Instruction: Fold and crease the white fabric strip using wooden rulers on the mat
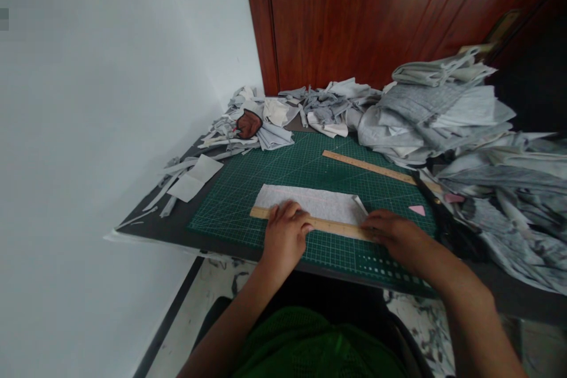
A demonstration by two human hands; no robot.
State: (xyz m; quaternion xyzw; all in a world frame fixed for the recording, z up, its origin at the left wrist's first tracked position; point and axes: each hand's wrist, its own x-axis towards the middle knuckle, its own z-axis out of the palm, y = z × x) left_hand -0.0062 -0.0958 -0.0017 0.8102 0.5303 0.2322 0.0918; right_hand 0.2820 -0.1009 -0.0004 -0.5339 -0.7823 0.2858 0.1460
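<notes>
A wooden ruler [330, 226] lies along the near edge of a pale grey piece of cloth [316, 201] on a green cutting mat [287, 165]. The cloth's right end is folded over in a narrow strip. My left hand [287, 230] is closed on the ruler left of its middle, fingertips over the far side and thumb along the near side. At the ruler's right end, my right hand [394, 233] grips it beside the folded strip; some of its fingers are hidden.
A second wooden ruler [367, 166] lies farther back. Black-handled scissors [456, 230] and a pink triangular chalk piece [417, 210] are at the right. Large heaps of grey cloth [425, 112] fill the right and back. Fabric scraps [195, 178] lie by the wall at left.
</notes>
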